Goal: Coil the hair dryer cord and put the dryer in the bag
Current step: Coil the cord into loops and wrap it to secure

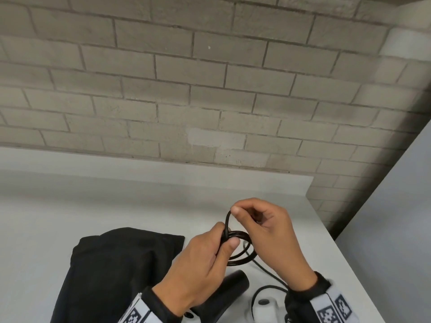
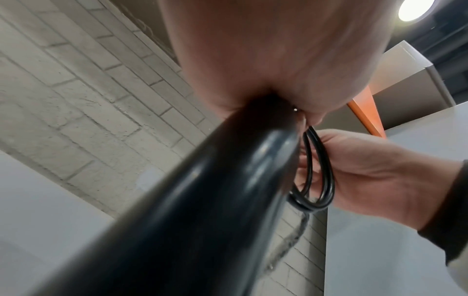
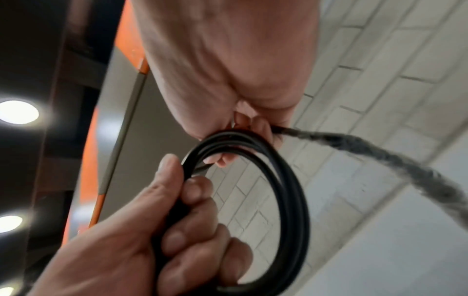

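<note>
The black hair dryer cord is wound into a small coil of several loops above the white table. My left hand grips the coil's left side, thumb on top. My right hand pinches one raised loop at the coil's top between thumb and fingers. In the right wrist view the coil hangs between my left hand and my right hand, and a loose, blurred length trails off right. The dryer's black handle lies on the table under my left hand. The black bag lies flat to the left.
A grey brick wall rises behind the table. The table's right edge runs diagonally, close to my right wrist. Loose cord lies on the table by the dryer. A dark blurred shape fills the middle of the left wrist view.
</note>
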A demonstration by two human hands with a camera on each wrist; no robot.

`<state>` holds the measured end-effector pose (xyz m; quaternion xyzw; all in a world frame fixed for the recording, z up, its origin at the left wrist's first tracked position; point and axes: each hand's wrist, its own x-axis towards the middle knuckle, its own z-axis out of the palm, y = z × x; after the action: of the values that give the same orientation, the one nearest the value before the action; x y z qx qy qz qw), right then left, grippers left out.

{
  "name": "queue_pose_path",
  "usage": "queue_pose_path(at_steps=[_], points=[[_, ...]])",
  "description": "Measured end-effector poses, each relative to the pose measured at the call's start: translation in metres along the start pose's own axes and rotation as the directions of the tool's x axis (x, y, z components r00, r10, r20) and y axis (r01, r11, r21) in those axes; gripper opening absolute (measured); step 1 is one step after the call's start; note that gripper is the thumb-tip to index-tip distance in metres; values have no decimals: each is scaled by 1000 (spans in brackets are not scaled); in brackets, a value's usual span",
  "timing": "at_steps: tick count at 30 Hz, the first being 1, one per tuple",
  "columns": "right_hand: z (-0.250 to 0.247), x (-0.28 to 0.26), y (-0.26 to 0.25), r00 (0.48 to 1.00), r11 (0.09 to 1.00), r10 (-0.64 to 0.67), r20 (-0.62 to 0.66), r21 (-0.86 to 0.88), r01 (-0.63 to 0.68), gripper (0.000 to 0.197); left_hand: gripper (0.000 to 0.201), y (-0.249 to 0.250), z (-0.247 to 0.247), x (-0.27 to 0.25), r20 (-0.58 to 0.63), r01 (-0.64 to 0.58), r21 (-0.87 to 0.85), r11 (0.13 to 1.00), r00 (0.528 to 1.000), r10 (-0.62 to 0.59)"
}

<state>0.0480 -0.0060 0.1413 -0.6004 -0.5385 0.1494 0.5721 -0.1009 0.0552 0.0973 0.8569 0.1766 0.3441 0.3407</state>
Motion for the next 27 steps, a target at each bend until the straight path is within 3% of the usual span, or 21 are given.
queue_pose_path(at_steps=[3,5,10,11,14,21,24,26,27], points=[[3,-6,9,992,982,128,8,140,-128,6,26,-2,2,-1,-35,-7,-26,1000,999,6],[3,-11,14,989,978,144,19,148,-145,6,25,-4,2,-2,-62,-8,-50,999,998,4],[-1,-29,23,989,974,66,129,209,-92,46,34,-9,4,-1,-135,28,-119,993,990,-44],[-1,-33,25,985,978,61,163,189,-92,44,34,-11,3,0,-146,33,-115,993,988,-50],[-1,-36,29,971,984,111,211,112,-137,9,38,-13,2,3,-165,58,-98,994,984,-74],[-7,-30,32,949,993,116,293,-11,-118,11,36,-10,7,4,-143,87,-251,964,982,-125],[4,-36,36,985,997,42,168,-71,-31,19,38,-9,12,4,-175,115,-274,955,970,-167],[15,-42,44,988,981,-116,-105,-168,97,32,41,-10,13,6,-220,129,-260,957,957,-189],[20,-45,48,942,949,-229,-246,-273,159,36,42,-11,13,7,-237,140,-249,958,951,-200]])
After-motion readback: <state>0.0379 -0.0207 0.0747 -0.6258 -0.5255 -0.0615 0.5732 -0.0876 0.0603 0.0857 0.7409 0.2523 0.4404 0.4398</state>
